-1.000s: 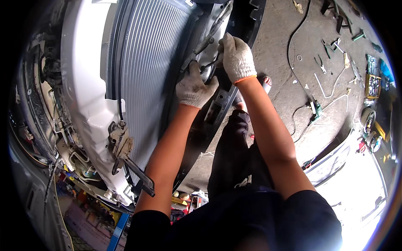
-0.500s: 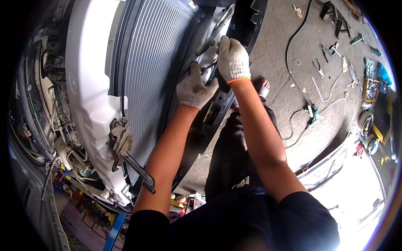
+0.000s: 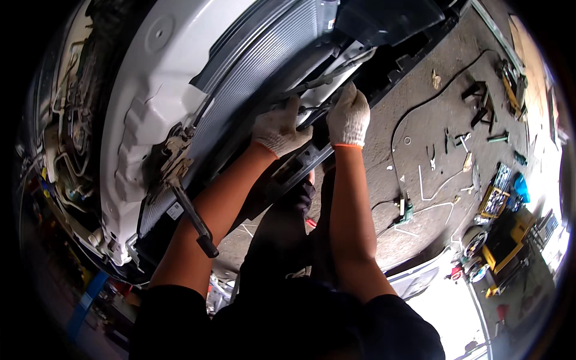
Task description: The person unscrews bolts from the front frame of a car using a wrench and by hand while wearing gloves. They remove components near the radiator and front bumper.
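My left hand, in a pale knitted work glove, reaches into the front of a vehicle beside the radiator. Its thumb and a finger are spread apart; the other fingertips are partly hidden. My right hand, gloved with an orange cuff, is closed just to the right. What its fingers pinch is hidden. A thin dark cable or rod runs between both hands. Just beyond them, a grey hose lies along a pale metal bar. Under the hands runs a black lower front frame.
A white body panel and a rusty latch with a black lever stand left of my left arm. On the concrete floor at right lie a black cable, pliers, a green power tool and a toolbox.
My view has turned, so the vehicle front now slants up to the right. Both gloved hands stay at the same spot by the hose, with nearly the same finger positions.
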Action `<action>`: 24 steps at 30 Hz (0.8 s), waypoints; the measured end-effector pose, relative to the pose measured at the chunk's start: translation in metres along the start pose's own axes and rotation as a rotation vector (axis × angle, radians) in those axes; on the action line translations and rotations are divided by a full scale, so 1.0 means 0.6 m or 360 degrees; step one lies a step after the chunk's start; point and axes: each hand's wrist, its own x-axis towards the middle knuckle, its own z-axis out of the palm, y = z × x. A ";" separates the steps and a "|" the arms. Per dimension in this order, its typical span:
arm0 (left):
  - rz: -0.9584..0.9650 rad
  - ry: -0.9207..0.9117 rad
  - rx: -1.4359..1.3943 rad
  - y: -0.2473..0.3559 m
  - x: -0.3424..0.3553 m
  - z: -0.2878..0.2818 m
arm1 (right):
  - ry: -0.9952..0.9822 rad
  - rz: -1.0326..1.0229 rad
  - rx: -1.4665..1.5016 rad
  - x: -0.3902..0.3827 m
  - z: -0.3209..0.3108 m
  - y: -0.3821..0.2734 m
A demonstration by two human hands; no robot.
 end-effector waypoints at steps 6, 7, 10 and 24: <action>0.0238 0.0412 0.0000 -0.023 -0.012 0.025 | -0.0113 0.0286 0.0900 -0.104 -0.042 -0.054; 0.0265 0.0434 -0.0036 -0.024 -0.012 0.027 | -0.0106 0.0174 0.0838 -0.127 -0.046 -0.054; 0.0333 0.0485 -0.0114 -0.034 -0.005 0.040 | -0.0040 -0.0266 0.0640 -0.181 -0.043 -0.047; 0.0078 0.0171 0.0109 -0.013 -0.002 0.012 | -0.0221 0.0332 0.0960 -0.071 -0.064 -0.022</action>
